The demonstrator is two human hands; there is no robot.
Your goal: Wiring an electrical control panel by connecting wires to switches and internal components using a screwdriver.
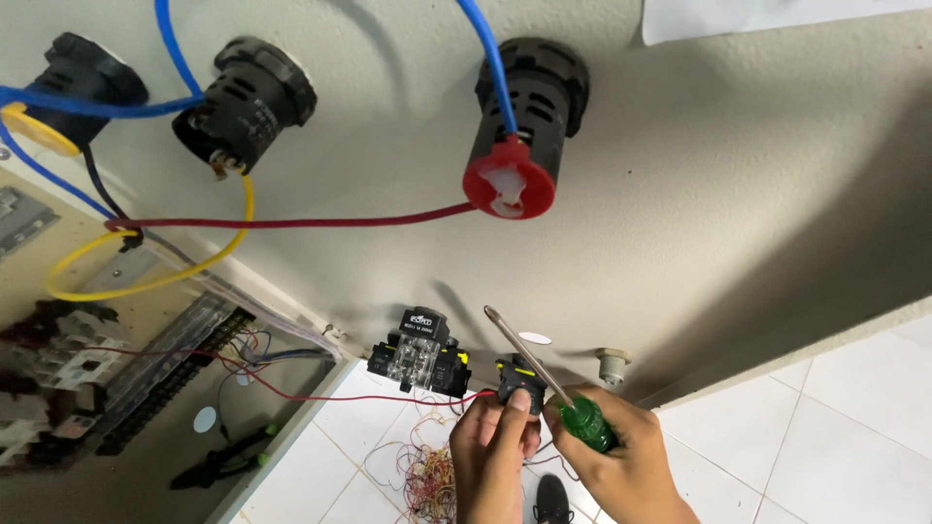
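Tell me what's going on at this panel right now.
A person works at the back of an open control-panel door. The left hand pinches a small black and yellow contact block with a red wire running to it. The right hand holds a green-handled screwdriver, tip pointing up and away. A second contact block sits mounted beside it.

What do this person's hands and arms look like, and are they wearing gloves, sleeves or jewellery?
Both hands are bare. The left hand and the right hand have no gloves, and no rings or watch show. The wrists and what shows of the forearms are uncovered, with no sleeve in view. Fingernails look short and unpainted.
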